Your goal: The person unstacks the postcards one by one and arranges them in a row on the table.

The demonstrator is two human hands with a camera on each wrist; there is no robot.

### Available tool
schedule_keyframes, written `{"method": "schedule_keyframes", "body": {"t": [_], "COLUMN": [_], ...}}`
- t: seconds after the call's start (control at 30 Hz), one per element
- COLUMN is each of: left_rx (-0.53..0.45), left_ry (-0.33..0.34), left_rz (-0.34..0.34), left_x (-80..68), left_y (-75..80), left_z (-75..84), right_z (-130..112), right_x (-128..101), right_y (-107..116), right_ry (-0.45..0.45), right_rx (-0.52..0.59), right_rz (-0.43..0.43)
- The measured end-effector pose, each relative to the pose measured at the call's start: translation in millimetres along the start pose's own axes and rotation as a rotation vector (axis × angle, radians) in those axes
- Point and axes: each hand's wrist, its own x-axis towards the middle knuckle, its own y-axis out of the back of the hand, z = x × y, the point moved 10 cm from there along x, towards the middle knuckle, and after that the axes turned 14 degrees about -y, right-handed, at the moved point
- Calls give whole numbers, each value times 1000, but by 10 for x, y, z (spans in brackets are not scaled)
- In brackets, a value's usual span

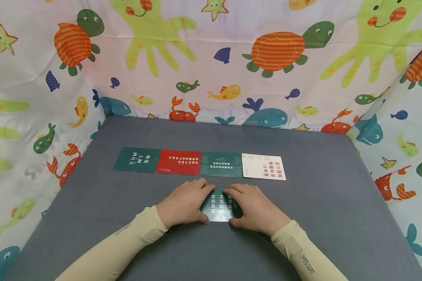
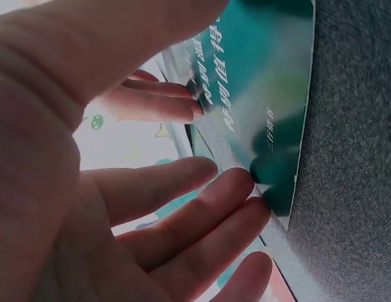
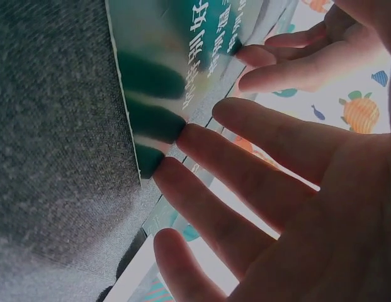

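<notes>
A glossy dark green card (image 1: pixel 219 208) with white lettering is at the near middle of the grey table, between both hands. My left hand (image 1: pixel 185 201) holds its left end, thumb at the near edge and fingertips at the far edge. At the right end, my right hand (image 1: pixel 259 206) holds it the same way. Both wrist views show fingertips touching the far edge of the green card (image 2: pixel 277 69), whose surface reflects them. Beyond lies a row of cards: green (image 1: pixel 137 159), red (image 1: pixel 178 162), another green (image 1: pixel 221 164) and white (image 1: pixel 263 166).
The grey cloth-covered table (image 1: pixel 323 218) extends around the cards. A white curtain (image 1: pixel 204 50) printed with sea animals stands behind it and along both sides. The row's cards lie side by side, near edge to edge.
</notes>
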Motion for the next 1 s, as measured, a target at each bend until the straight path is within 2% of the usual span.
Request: {"method": "schedule_keyframes", "body": {"t": [0.33, 0.57, 0.77, 1.0], "left_rx": [-54, -86, -74, -79], "left_ry": [17, -12, -16, -30], "left_rz": [8, -4, -33, -9], "left_x": [-3, -16, -14, -22], "left_y": [-2, -16, -47, -32], "left_z": [16, 48, 52, 45], "right_z": [5, 3, 2, 3], "right_x": [2, 10, 4, 7], "right_y": [6, -6, -17, -21], "right_ry": [-7, -23, -15, -2], "right_rx": [-8, -5, 3, 1], "right_rz": [4, -4, -4, 5]}}
